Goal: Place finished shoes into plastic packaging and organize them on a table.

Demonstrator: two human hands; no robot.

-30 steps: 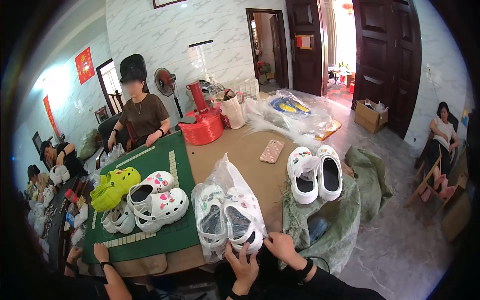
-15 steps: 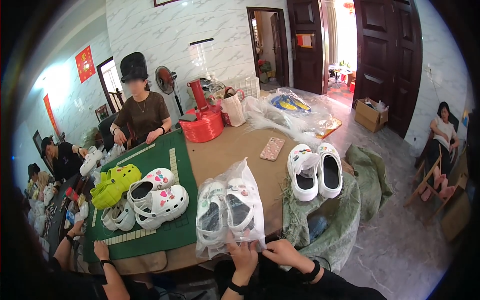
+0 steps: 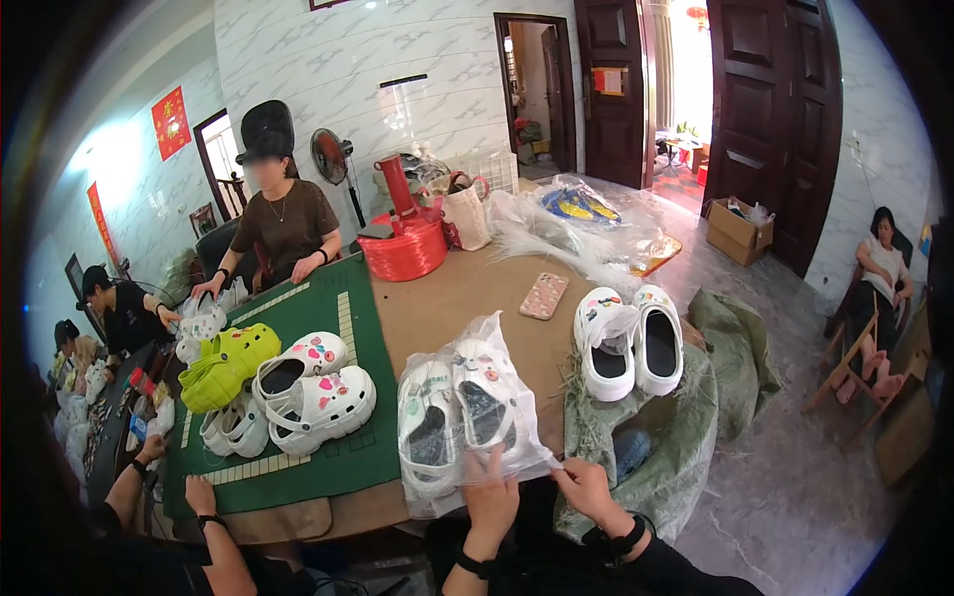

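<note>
A clear plastic bag (image 3: 527, 437) with a pair of white clogs (image 3: 484, 392) in it lies at the table's near edge. The clogs carry small coloured charms, and their toes point away from me. My left hand (image 3: 490, 505) grips the bag's near side by the heels, fingers against the plastic. At the bag's near right corner, my right hand (image 3: 586, 489) pinches the film and holds it stretched out to the right. Another white pair (image 3: 631, 343) stands unbagged to the right. White clogs with pink charms (image 3: 320, 402) sit to the left, beside lime-green clogs (image 3: 231, 363).
A green mat (image 3: 348, 467) with rows of pale tiles covers the table's left part. Farther back are a phone (image 3: 544, 296), a red twine roll (image 3: 405, 253) and loose plastic film (image 3: 556, 233). A green woven sack (image 3: 686, 447) hangs at right. Co-worker's hands (image 3: 199, 494) rest at left.
My right hand has moved right, drawing the bag's corner outward; the bagged clogs have shifted slightly right. At the far left, a white shoe has come down beside the lime-green clogs, near the co-workers' hands.
</note>
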